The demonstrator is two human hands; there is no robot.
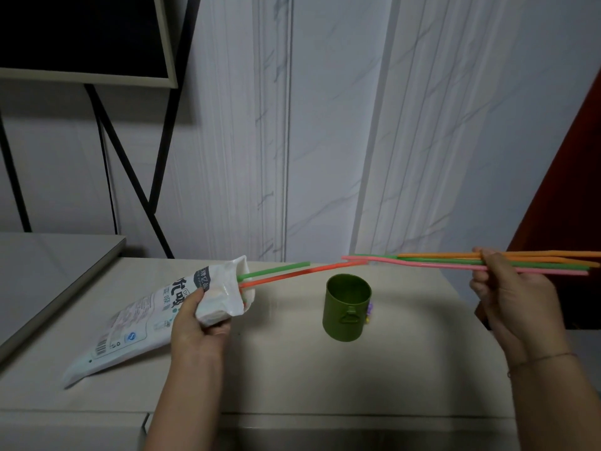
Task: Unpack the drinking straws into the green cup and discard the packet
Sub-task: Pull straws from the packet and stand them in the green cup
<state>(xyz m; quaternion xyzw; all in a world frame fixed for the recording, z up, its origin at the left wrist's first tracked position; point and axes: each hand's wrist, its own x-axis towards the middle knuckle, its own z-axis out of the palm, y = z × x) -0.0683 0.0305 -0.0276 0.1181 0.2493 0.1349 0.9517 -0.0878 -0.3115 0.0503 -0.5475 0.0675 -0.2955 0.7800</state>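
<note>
White marbled wall (325, 125), beige table (292, 369), black-framed board (81, 37) w/ stand, dim light

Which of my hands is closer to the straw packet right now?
Left. The left hand grips the packet near its open end. The right hand is away on the other side of the green cup, holding a bunch of straws in the air.

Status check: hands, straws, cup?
Left hand grips white plastic packet, two straws poking out. Right hand pinches bunch of coloured straws. Green cylindrical cup upright, strawless, unobstructed.
</note>
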